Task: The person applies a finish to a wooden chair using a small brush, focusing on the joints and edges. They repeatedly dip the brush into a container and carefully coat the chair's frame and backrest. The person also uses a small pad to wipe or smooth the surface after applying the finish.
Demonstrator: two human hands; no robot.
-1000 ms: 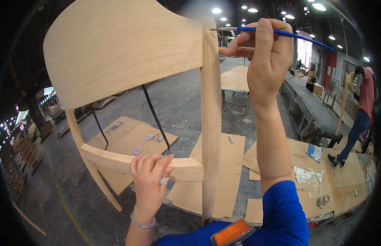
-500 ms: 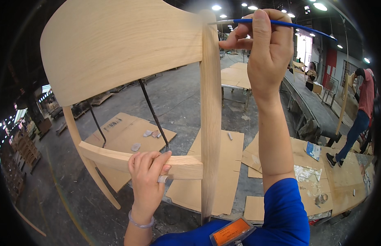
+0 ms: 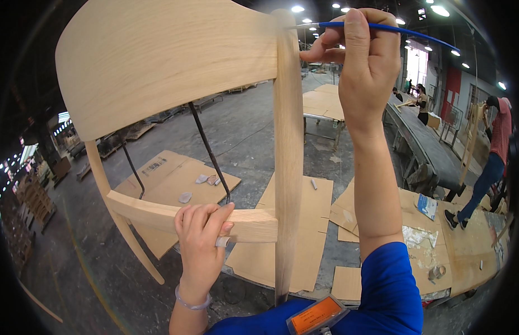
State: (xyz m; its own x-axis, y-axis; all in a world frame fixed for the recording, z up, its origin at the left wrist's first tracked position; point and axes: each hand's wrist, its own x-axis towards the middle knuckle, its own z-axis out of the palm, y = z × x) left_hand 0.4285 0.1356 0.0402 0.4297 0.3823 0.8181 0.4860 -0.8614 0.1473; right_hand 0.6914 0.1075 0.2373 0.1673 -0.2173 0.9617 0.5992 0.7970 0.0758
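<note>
A pale wooden chair frame stands close before me, with a broad curved backrest (image 3: 170, 67), an upright post (image 3: 288, 167) and a lower crossrail (image 3: 254, 224). My left hand (image 3: 199, 237) is closed around the crossrail. A small greyish rolled piece (image 3: 222, 242) sticks out under its fingers; its kind is unclear. High on the right, my right hand (image 3: 368, 72) pinches a thin paintbrush (image 3: 332, 24) with a blue handle. The brush tip points left at the top of the post, where the picture is blurred, so contact cannot be told.
Flat cardboard sheets (image 3: 312, 245) lie below and beyond the chair, some with small scraps. Two dark metal rods (image 3: 206, 145) rise behind the rail. At right are a long conveyor (image 3: 416, 134), a small jar (image 3: 436, 272), a blue-and-white packet (image 3: 426, 206) and a person in a striped top (image 3: 498, 131).
My right hand and the brush have shifted very slightly up and right, the brush still at the post top. My left hand stays on the crossrail. More of the people far right shows.
</note>
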